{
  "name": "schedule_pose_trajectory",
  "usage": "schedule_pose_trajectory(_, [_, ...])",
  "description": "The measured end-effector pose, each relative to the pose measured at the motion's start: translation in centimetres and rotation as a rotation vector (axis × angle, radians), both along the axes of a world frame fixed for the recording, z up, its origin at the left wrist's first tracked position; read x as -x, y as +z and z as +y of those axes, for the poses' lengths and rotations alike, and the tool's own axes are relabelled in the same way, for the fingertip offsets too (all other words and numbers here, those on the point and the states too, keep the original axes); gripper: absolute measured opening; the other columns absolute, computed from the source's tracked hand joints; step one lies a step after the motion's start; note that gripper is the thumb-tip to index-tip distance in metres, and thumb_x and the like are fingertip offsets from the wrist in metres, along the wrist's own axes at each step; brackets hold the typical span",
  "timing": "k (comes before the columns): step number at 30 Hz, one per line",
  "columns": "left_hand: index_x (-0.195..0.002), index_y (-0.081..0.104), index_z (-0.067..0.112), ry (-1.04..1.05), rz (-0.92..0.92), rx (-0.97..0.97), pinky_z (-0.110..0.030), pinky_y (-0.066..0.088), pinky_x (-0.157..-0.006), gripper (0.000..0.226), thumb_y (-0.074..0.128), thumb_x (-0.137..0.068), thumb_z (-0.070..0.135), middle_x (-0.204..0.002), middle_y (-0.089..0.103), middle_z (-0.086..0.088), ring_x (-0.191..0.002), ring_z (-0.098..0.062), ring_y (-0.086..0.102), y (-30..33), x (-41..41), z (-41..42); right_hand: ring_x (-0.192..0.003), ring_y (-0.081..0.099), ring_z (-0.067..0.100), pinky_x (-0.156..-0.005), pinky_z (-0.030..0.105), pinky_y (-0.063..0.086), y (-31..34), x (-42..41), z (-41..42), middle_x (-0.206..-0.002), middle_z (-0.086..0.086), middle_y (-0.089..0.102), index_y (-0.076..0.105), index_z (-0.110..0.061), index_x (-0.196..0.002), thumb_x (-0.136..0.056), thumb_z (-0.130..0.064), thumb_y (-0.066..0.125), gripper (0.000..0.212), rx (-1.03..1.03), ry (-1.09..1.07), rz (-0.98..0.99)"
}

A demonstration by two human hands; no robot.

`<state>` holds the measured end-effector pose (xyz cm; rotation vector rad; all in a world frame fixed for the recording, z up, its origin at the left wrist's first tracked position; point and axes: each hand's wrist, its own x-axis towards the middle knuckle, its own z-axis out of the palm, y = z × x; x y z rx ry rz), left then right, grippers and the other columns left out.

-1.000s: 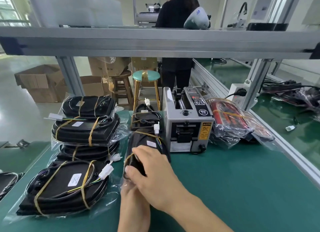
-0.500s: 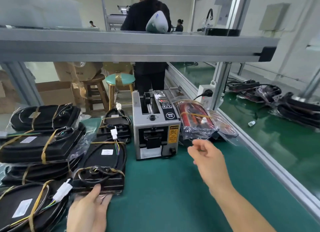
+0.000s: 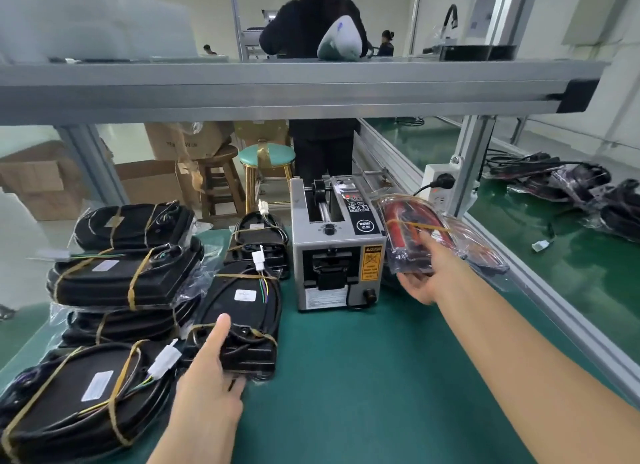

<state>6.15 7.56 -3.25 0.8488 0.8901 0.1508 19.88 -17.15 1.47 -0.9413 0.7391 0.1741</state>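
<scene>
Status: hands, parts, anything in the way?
Left hand grips near end of black banded unit, flat on mat. Right hand pinches bagged red part, right of tape dispenser. Dispenser stands between the two.

Black banded housing [image 3: 239, 311] lies flat on the mat [image 3: 346, 377]; bagged red lamp [image 3: 410, 233] sits tilted, farther right.

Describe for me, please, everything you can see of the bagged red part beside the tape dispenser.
The bagged red part is a long, glossy red and black piece, plastic by its look, in a clear crinkled bag with a yellow band across it. It sits tilted, right of the tape dispenser. The right hand grips its near end, thumb on top, fingers beneath. The left hand, gripping a black housing, is apart from it.
</scene>
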Motion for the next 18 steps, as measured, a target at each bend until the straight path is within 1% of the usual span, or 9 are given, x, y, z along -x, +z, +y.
schedule_pose_trajectory(3, [-0.130, 0.050, 0.012, 0.086, 0.012, 0.027, -0.034, 0.048, -0.087, 0.061, 0.077, -0.077, 0.027, -0.126, 0.059, -0.007, -0.108, -0.022, 0.061, 0.3, -1.2, -0.3, -0.075, 0.064, 0.027, -0.056, 0.037, 0.053, 0.1, -0.5, 0.4, -0.093, 0.010, 0.064, 0.058, -0.013, -0.097, -0.077, -0.029, 0.078, 0.032, 0.009, -0.029, 0.020])
schedule_pose_trajectory(5, [-0.127, 0.051, 0.010, 0.132, -0.012, 0.013, -0.034, 0.050, -0.078, 0.062, 0.080, -0.074, 0.025, -0.122, 0.062, -0.011, -0.105, -0.024, 0.062, 0.6, -0.2, -0.6, -0.074, 0.063, 0.027, -0.055, 0.037, 0.054, 0.1, -0.7, 0.5, -0.091, 0.010, 0.063, 0.059, -0.013, -0.098, -0.077, -0.029, 0.078, 0.032, 0.007, -0.041, 0.046])
schedule_pose_trajectory(8, [-0.112, 0.060, 0.009, 0.096, -0.060, -0.023, -0.032, 0.048, -0.064, 0.046, 0.078, -0.073, 0.025, -0.099, 0.069, -0.011, -0.083, -0.022, 0.066, 1.7, 2.5, -0.6, -0.075, 0.062, 0.026, -0.052, 0.035, 0.052, -0.3, -1.1, 0.4, -0.089, 0.010, 0.061, 0.058, -0.014, -0.100, -0.078, -0.031, 0.077, 0.034, -0.020, -0.035, 0.063])
schedule_pose_trajectory(10, [-0.090, 0.064, 0.013, 0.057, -0.144, -0.078, -0.031, 0.048, -0.061, 0.023, 0.074, -0.073, 0.025, -0.072, 0.068, -0.006, -0.056, -0.016, 0.064, 3.3, 4.6, 0.1, -0.073, 0.062, 0.024, -0.051, 0.034, 0.049, -0.5, -1.2, 0.5, -0.089, 0.006, 0.063, 0.058, -0.016, -0.102, -0.078, -0.035, 0.077, 0.036, -0.055, -0.037, 0.073])
schedule_pose_trajectory(12, [-0.083, 0.066, 0.015, 0.006, -0.251, -0.181, -0.033, 0.050, -0.064, 0.021, 0.073, -0.067, 0.027, -0.067, 0.065, -0.005, -0.044, -0.013, 0.057, 5.1, 6.5, 1.9, -0.074, 0.062, 0.019, -0.054, 0.032, 0.047, -0.8, -1.3, 0.6, -0.090, 0.000, 0.065, 0.061, -0.021, -0.107, -0.077, -0.039, 0.077, 0.039, -0.060, -0.051, 0.077])
schedule_pose_trajectory(13, [-0.087, 0.068, 0.013, -0.024, -0.300, -0.233, -0.035, 0.051, -0.069, 0.030, 0.072, -0.062, 0.029, -0.073, 0.067, -0.006, -0.049, -0.015, 0.059, 5.9, 7.2, 3.2, -0.077, 0.061, 0.016, -0.057, 0.031, 0.044, -0.8, -1.3, 0.7, -0.094, -0.003, 0.066, 0.061, -0.023, -0.112, -0.076, -0.041, 0.076, 0.042, -0.032, -0.049, 0.073])
schedule_pose_trajectory(15, [-0.104, 0.069, 0.011, -0.083, -0.321, -0.310, -0.048, 0.052, -0.085, 0.050, 0.067, -0.060, 0.033, -0.096, 0.070, -0.012, -0.079, -0.027, 0.066, 7.3, 8.2, 6.9, -0.082, 0.057, 0.013, -0.059, 0.030, 0.039, -0.9, -1.3, 0.8, -0.104, -0.008, 0.064, 0.060, -0.027, -0.118, -0.076, -0.043, 0.076, 0.048, 0.011, -0.059, 0.067])
schedule_pose_trajectory(16, [-0.109, 0.068, 0.012, -0.106, -0.295, -0.349, -0.056, 0.049, -0.089, 0.052, 0.065, -0.062, 0.033, -0.103, 0.068, -0.015, -0.091, -0.033, 0.064, 7.8, 8.5, 9.0, -0.080, 0.055, 0.013, -0.057, 0.029, 0.037, -1.0, -1.3, 0.7, -0.107, -0.008, 0.063, 0.059, -0.028, -0.119, -0.076, -0.044, 0.075, 0.048, 0.015, -0.070, 0.069])
schedule_pose_trajectory(18, [-0.103, 0.069, 0.015, -0.110, -0.227, -0.438, -0.062, 0.048, -0.084, 0.038, 0.062, -0.071, 0.033, -0.098, 0.069, -0.016, -0.087, -0.036, 0.067, 8.4, 8.6, 13.3, -0.075, 0.054, 0.012, -0.055, 0.027, 0.037, -1.0, -1.3, 0.7, -0.108, -0.008, 0.063, 0.060, -0.027, -0.117, -0.077, -0.045, 0.074, 0.045, 0.002, -0.084, 0.076])
